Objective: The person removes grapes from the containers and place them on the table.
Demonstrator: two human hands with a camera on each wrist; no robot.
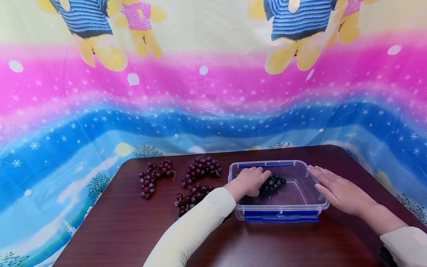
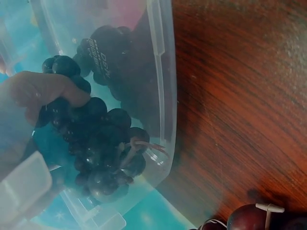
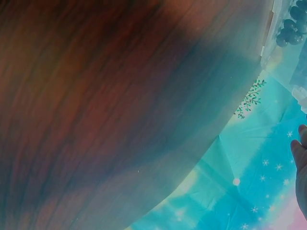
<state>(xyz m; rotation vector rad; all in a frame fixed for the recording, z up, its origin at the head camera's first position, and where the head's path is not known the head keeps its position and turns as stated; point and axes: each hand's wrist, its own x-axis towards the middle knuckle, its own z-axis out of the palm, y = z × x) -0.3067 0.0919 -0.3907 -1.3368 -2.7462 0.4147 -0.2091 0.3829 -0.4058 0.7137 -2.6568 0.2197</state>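
Observation:
A clear plastic box with blue clips stands on the table. My left hand reaches over its left wall and grips a bunch of dark grapes inside. Through the clear wall, the left wrist view shows the thumb pressed on the dark bunch, whose stem points toward the box's corner. The fingers on its far side are mostly hidden. My right hand lies with straight fingers against the box's right rim; only part of that hand enters the right wrist view.
Left of the box, red grape bunches lie on the dark wooden table: one at far left, another at the back, a third partly behind my left sleeve. A printed cloth hangs behind the table.

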